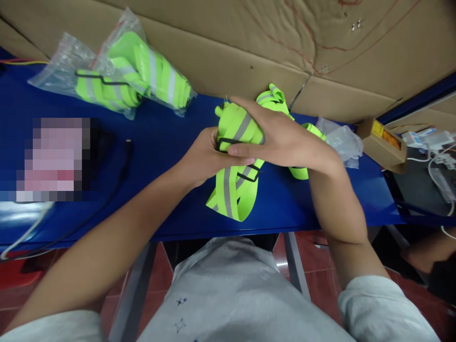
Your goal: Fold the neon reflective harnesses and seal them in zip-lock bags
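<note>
Both hands hold a bundle of neon green webbing with grey reflective stripes (237, 124) above the blue table. My left hand (206, 154) grips its lower left side, fingers partly hidden behind it. Wrapped over the top and right side is my right hand (265, 135), its thumb across the front. Black wire-like buckles show on the webbing, one above the thumbs and one below. A loose loop of the webbing hangs under the hands. More green webbing (272, 97) lies behind my right hand, and another piece shows beneath the right wrist.
Two clear bags with rolled green webbing (160, 78) lie at the back left of the blue table (171, 209). A black cable (124, 161) and a blurred-out item are at left. To the right are an empty-looking plastic bag (344, 142), a cardboard box (383, 145) and another person's arm (431, 249).
</note>
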Demonstrator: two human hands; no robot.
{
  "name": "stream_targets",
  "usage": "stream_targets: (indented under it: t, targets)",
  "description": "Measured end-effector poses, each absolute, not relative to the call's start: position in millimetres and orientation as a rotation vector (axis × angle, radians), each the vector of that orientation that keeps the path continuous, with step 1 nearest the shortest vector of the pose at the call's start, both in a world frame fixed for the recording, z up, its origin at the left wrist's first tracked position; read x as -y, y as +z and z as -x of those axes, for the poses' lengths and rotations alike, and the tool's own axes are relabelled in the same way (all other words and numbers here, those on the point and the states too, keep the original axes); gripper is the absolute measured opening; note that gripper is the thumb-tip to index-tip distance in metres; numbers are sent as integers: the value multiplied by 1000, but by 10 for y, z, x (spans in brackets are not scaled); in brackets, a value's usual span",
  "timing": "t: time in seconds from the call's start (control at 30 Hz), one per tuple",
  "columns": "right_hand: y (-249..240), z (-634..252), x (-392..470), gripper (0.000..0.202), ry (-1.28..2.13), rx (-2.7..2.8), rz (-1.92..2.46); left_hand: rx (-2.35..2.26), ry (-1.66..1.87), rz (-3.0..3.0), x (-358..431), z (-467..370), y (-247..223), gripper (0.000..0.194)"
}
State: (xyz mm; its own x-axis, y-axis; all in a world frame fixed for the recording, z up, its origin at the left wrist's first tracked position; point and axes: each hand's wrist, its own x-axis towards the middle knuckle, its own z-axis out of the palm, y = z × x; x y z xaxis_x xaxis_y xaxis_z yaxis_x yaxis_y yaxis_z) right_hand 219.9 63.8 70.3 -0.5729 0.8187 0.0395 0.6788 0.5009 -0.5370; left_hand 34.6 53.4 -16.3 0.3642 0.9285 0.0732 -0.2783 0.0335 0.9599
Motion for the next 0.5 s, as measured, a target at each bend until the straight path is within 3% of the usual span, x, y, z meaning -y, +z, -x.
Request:
stream_targets:
  t: [0.17,0.37,0.5]
  targets:
    - [537,-2092,-765,65,612,2358,1241,-720,1121,-861,-521,-449,-240,38]
    - [597,-2213,-866,45,556,2167,1138,-565,720,-795,-442,-469,-221,42]
    - [731,-2341,-833,31,945,2076,1177,-525,650,-1163,-487,-383,-164,23]
